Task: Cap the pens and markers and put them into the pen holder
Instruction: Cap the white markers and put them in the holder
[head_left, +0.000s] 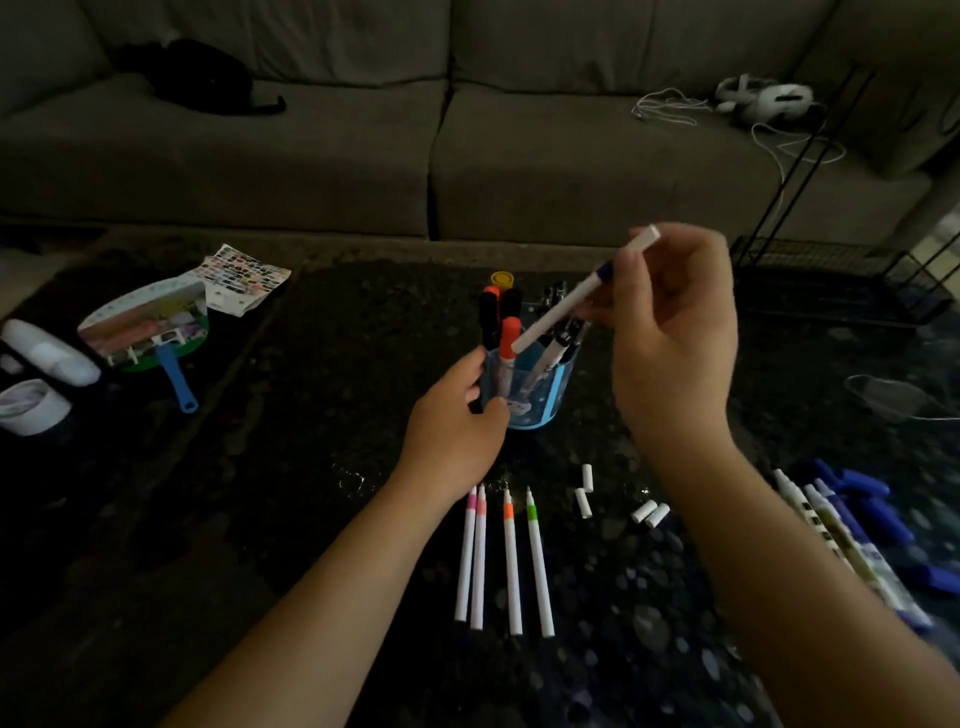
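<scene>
While the left hand (452, 421) reaches forward, fingers curled round the blue cylindrical pen holder (545, 397) on the dark speckled surface (311, 493), the raised right hand (675, 332) pinches a slim white capped pen (563, 306) tilted above the holder's mouth. Four uncapped pens (511, 566) lie nearer.

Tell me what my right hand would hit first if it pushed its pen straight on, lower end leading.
Probably the orange-capped marker standing in the pen holder: the white pen in the right hand slants down-left, its lower end beside that cap. Depth is unclear; it may slip past into the holder.
</scene>
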